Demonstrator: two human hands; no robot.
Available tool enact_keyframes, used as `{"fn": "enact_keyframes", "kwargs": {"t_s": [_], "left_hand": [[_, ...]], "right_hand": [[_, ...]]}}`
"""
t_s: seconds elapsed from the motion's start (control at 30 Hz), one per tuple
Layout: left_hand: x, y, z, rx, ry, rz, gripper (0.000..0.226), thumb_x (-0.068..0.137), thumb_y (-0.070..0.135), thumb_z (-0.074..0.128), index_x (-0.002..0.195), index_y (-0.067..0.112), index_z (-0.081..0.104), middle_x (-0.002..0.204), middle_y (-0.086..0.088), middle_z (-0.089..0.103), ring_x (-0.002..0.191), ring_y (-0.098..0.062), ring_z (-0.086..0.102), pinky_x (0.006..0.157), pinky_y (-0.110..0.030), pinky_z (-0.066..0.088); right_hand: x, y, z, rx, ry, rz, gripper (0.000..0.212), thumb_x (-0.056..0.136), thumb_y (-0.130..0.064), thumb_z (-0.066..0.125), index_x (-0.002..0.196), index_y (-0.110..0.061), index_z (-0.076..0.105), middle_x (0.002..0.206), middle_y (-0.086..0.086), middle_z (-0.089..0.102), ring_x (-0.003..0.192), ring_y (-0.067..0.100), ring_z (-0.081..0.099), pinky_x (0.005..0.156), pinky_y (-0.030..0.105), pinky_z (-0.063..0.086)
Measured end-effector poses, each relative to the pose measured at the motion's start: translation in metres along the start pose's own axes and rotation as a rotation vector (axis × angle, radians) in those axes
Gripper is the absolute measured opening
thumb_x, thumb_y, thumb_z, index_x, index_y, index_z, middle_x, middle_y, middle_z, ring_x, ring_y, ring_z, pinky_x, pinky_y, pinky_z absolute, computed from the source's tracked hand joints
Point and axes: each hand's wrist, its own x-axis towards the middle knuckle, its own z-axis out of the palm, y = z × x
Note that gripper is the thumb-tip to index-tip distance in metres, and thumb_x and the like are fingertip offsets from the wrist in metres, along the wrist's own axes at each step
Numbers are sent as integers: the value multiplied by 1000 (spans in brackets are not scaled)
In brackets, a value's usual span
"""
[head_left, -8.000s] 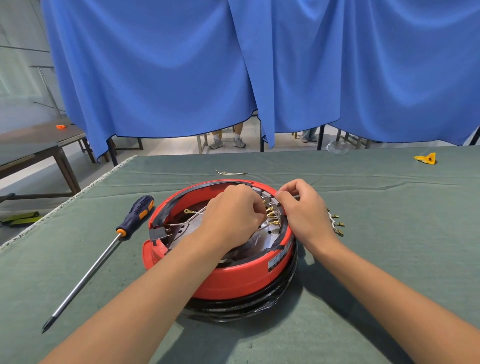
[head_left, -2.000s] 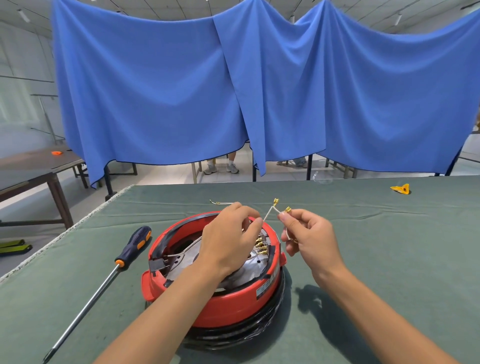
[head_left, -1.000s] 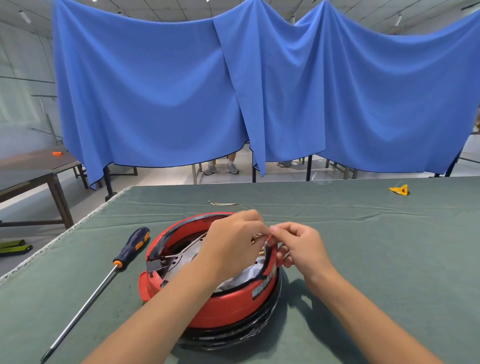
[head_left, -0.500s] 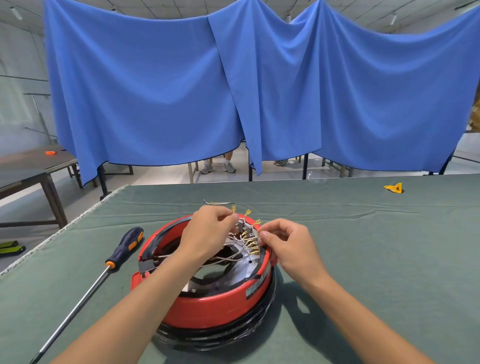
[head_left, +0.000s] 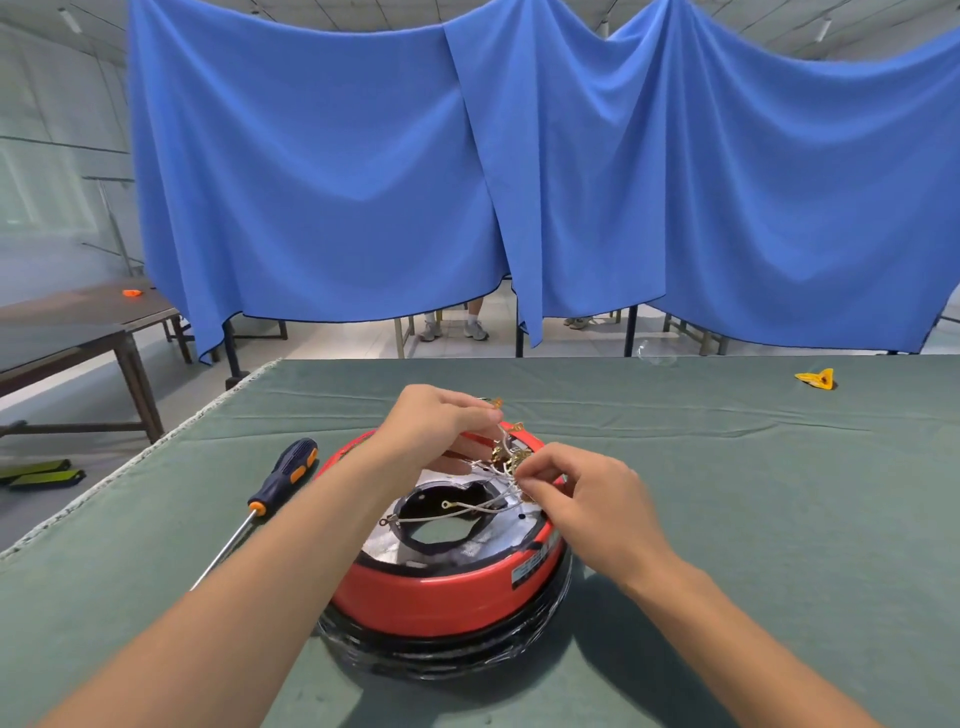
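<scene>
A round red appliance base (head_left: 441, 597) with a black lower ring lies upside down on the green table cover (head_left: 727, 519). Its silver inner plate (head_left: 498, 540) has a dark central opening. A bundle of thin white wires with brass terminals (head_left: 506, 457) rises from the far side of the plate. My left hand (head_left: 436, 431) pinches wires at the top of the bundle. My right hand (head_left: 587, 499) pinches wires near the terminals at the base's right rim. One wire with a ring terminal (head_left: 447, 512) lies across the opening.
A screwdriver (head_left: 270, 493) with a dark blue and orange handle lies left of the base, tip toward me. A small yellow piece (head_left: 818, 378) sits far right on the table. Blue curtains (head_left: 519, 182) hang behind. A brown table (head_left: 78, 327) stands at left.
The head has moved closer and looks more steeply down into the base. Both hands have gathered the wire bundle and lifted it slightly at the far rim; the central opening now shows.
</scene>
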Motion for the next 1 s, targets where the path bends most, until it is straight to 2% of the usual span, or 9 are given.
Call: {"fn": "enact_keyframes", "kwargs": {"t_s": [0.1,0.17,0.27,0.33,0.5,0.6,0.7,0.8,1.0], "left_hand": [[0,-4,5,-198,-11,-20,10,85,13,69,91,5,71,81,-8,75,51,-12,64,41,-19,46],[4,-5,4,-223,39,-42,9,86,11,66,89,4,69,76,-7,75,41,-10,55,36,-16,38],[12,-3,-4,-98,114,-115,11,84,9,67,87,-2,66,70,-7,74,33,-10,44,32,-15,28],[15,-1,-9,66,81,-169,12,82,8,67,86,-4,66,66,-7,73,31,-9,41,31,-15,25],[20,-8,-11,308,4,-243,16,77,3,68,87,-10,69,65,-9,70,32,-10,40,34,-13,26],[23,-16,-4,306,57,-169,10,76,2,67,77,-6,72,62,-10,63,32,-11,37,36,-13,26],[26,-27,2,307,80,-78,21,80,7,68,59,9,70,50,-4,56,33,-10,35,35,-13,27],[31,-32,3,315,120,1,22,80,8,69,59,8,72,42,1,54,28,-5,33,33,-11,26],[32,-31,12,473,191,95,22,79,9,66,59,11,74,57,-4,66,40,-9,43,48,-24,37]], "right_hand": [[0,2,0,33,13,0,5,84,-31,68,84,-37,67,72,-27,65,68,-4,57,67,27,46],[0,3,0,93,55,-4,5,85,-32,66,87,-37,65,73,-23,67,65,-3,57,63,28,45],[2,4,-1,183,172,13,11,87,-31,62,92,-40,57,77,-15,69,63,5,61,62,34,50],[2,3,-1,186,208,29,15,87,-28,60,93,-41,54,79,-15,68,61,4,60,62,35,51],[19,1,6,130,185,126,16,85,-24,58,90,-38,56,83,-21,64,80,3,58,69,32,49],[42,-3,14,124,98,225,17,84,-22,56,95,-36,57,92,-22,61,96,9,56,78,34,48],[55,-2,29,152,32,284,23,86,-19,55,106,-26,62,105,-12,62,106,14,54,88,33,47],[59,2,36,162,-37,308,28,87,-13,52,111,-23,64,101,-11,61,103,14,57,86,29,45],[61,7,37,124,-31,278,32,86,-9,51,111,-22,66,95,-12,57,94,12,55,81,28,43]]}}
